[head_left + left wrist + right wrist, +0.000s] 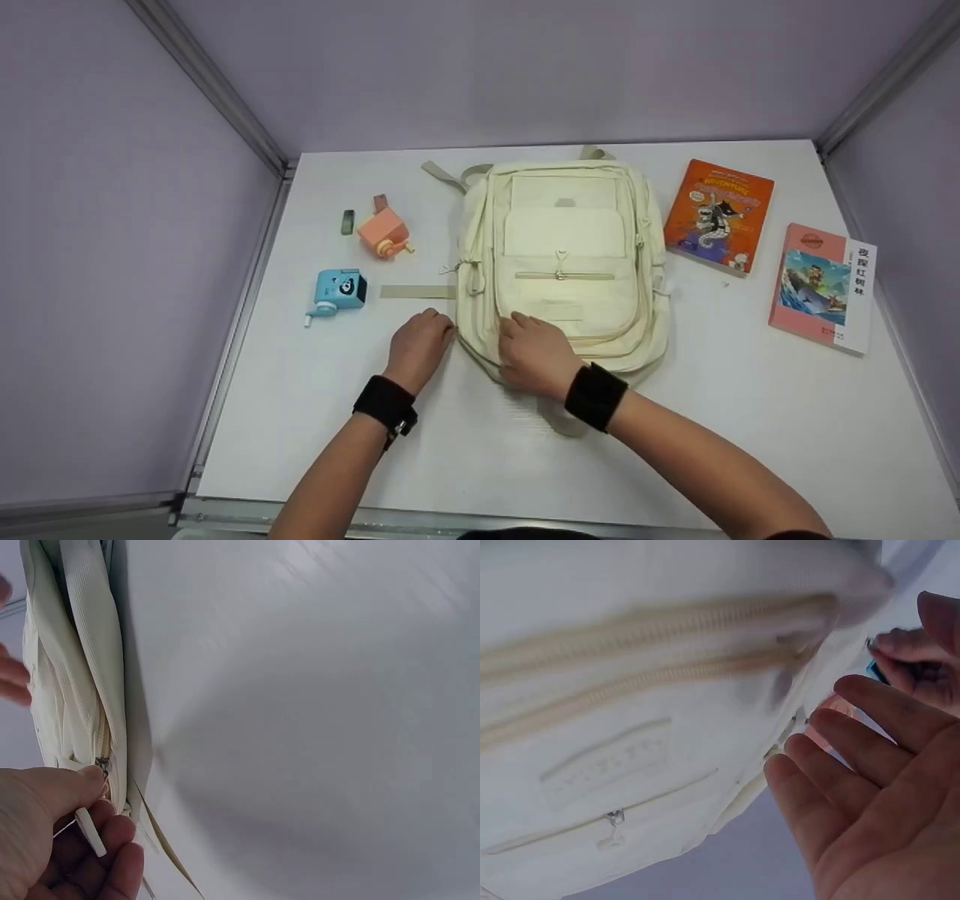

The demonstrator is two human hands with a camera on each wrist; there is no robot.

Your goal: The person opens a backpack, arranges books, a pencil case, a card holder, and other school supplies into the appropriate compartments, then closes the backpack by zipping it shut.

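Observation:
A cream backpack (568, 232) lies front side up on the white table. My left hand (421, 345) is at its lower left side. In the left wrist view, thumb and curled fingers pinch the zipper pull (103, 765), and a pale tab (91, 832) hangs by the fingers. My right hand (536, 356) is over the backpack's lower left corner in the head view. Its fingers (855, 742) are extended and slightly bent beside the bag in the right wrist view, with nothing in them.
Left of the backpack are a pink crank-handled sharpener (383, 231), a blue one with a panda picture (339, 289) and a small dark green block (348, 222). On the right lie an orange book (720, 217) and a pink-and-white book (823, 289). A strap (416, 292) sticks out leftward.

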